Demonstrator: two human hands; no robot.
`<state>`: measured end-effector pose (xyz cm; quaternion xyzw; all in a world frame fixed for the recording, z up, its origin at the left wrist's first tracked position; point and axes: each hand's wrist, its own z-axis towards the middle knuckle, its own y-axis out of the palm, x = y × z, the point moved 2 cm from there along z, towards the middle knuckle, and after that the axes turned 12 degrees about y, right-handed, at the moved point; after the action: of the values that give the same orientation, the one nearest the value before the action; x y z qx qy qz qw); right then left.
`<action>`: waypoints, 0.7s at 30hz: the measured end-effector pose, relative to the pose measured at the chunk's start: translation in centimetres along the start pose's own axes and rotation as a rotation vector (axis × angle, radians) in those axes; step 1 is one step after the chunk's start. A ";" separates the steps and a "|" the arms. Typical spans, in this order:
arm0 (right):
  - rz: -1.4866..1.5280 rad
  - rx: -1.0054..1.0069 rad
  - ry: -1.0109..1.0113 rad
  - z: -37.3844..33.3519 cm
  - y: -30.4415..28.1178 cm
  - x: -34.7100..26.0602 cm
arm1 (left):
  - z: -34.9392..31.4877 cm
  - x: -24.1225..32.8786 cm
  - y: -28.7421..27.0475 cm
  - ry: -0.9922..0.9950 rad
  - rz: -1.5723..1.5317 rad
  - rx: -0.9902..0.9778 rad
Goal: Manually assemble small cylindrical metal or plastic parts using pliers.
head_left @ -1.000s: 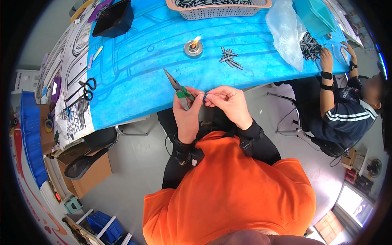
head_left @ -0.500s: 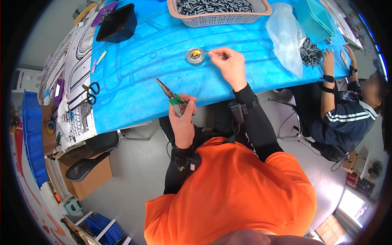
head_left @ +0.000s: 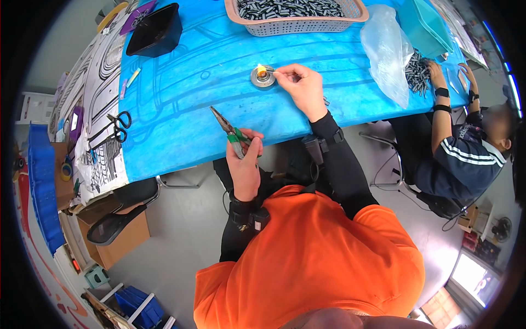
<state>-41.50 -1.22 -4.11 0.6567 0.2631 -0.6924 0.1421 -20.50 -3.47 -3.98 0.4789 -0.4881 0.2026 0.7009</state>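
My left hand (head_left: 244,171) is closed around the green-and-grey handles of needle-nose pliers (head_left: 223,122), whose tips point away over the blue table cover. Farther off stands a small round metal burner (head_left: 263,83) with a yellow flame (head_left: 261,69) in its middle. My right hand (head_left: 306,92) reaches to the burner's right side, thumb and finger pinching a small thin dark piece (head_left: 270,70). That piece's far end is at the flame; its exact kind is too small to make out. A little grey-black piece (head_left: 326,101) lies beside my right wrist.
A pink basket (head_left: 301,26) of grey-black pieces stands at the far edge, a black bin (head_left: 156,33) far left. Scissors (head_left: 121,125) lie left. To the right are a plastic bag (head_left: 386,57), a teal bin (head_left: 422,27), a pile of pieces (head_left: 417,74) and a seated person (head_left: 466,148).
My right hand has moved slightly left, bringing the dark piece to the flame, which now shows taller. The pliers stay put. The other person's hand has moved onto the pile.
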 end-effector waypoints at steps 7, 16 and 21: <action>-0.022 -0.040 -0.077 0.0 0.0 -0.4 | -0.1 -0.3 0.0 -0.059 0.009 0.018; -0.022 -0.029 -0.096 0.0 0.1 -0.3 | -0.2 -0.3 -0.1 -0.060 0.013 0.004; -0.049 -0.018 -0.046 -0.1 0.1 -0.2 | -0.3 -0.2 -0.2 -0.018 -0.010 -0.012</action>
<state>-41.41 -1.27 -3.97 0.6327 0.2820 -0.7080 0.1372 -20.32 -3.23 -4.28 0.4791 -0.4930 0.1920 0.7004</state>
